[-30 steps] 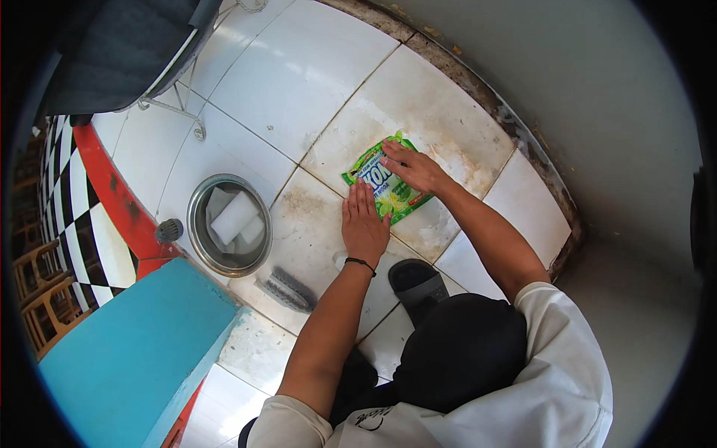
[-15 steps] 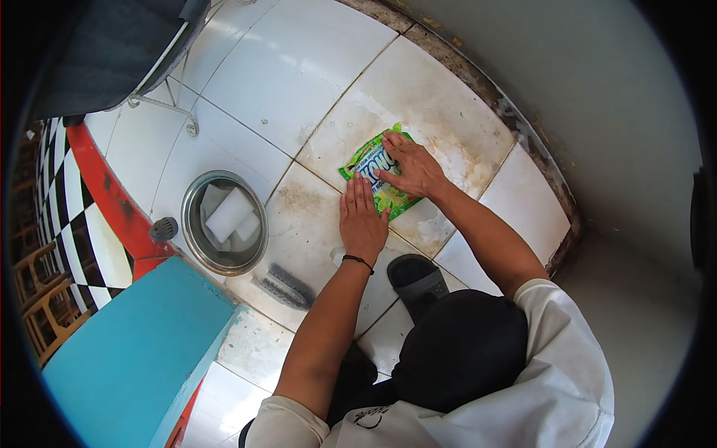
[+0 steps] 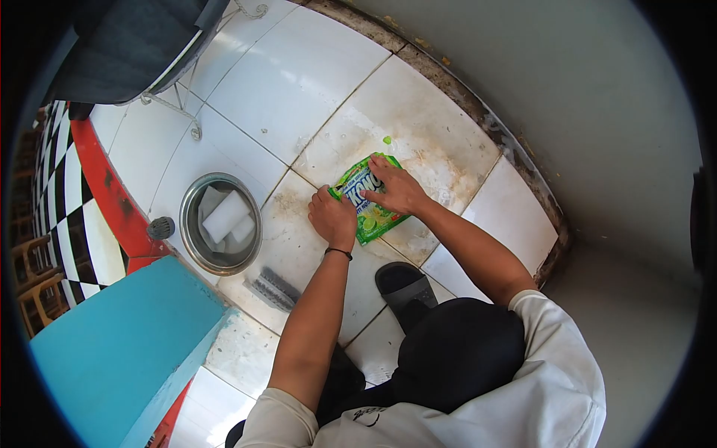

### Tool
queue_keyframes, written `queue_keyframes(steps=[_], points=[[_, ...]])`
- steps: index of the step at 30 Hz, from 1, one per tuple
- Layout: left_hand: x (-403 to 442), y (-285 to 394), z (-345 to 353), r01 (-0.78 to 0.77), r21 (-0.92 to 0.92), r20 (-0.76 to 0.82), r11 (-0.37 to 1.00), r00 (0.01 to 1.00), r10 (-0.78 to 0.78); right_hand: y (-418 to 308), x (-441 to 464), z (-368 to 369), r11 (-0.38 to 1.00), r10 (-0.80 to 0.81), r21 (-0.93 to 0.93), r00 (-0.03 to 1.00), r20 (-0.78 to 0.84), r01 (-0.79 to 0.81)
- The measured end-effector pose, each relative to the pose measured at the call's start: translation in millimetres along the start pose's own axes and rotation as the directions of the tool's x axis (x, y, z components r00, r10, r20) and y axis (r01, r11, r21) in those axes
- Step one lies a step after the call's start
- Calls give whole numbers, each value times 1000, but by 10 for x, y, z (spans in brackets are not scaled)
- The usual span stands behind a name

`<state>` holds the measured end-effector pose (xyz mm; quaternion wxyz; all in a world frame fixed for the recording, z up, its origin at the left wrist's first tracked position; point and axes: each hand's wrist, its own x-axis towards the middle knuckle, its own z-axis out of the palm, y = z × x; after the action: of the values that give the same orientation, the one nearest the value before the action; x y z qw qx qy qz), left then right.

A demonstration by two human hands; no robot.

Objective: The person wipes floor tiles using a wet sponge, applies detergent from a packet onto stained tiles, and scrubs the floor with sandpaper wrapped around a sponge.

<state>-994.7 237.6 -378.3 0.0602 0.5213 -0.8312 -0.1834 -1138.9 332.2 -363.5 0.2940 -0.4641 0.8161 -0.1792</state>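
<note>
A green detergent pouch (image 3: 373, 225) with blue and white lettering and pictures of limes lies on the stained floor tiles. My left hand (image 3: 334, 218) is closed, its fingers curled at the pouch's left edge. My right hand (image 3: 397, 188) lies across the upper right part, fingertips bent at the top corner and thumb apart on the front. A small bright green bit (image 3: 387, 140) lies on the tile just beyond the pouch.
Left stands a metal bowl (image 3: 196, 250) holding white blocks and liquid. Near it are a grey bristled brush (image 3: 275, 287) and a small round dark object (image 3: 160, 228). A turquoise ledge (image 3: 134, 328), a grey wall (image 3: 590, 112) and my dark slipper (image 3: 402, 286) are close by.
The pouch and both hands have shifted a little toward me. My left hand went from lying flat to curling at the pouch's edge. The green bit now shows beyond the pouch.
</note>
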Motion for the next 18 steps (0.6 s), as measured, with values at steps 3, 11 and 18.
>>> queue_keyframes(steps=[3,11,18], points=[[102,-128,79,150,-127,233,981,965,-118,33,-30,-1,998,-47,30,997,-63,49],[615,7,-868,-53,-510,124,858,983,134,-186,-167,-162,967,-55,216,940,-336,134],[1727,-269,-1847,-149,-304,-175,941,980,99,-383,-314,-337,962,-28,265,987,-155,69]])
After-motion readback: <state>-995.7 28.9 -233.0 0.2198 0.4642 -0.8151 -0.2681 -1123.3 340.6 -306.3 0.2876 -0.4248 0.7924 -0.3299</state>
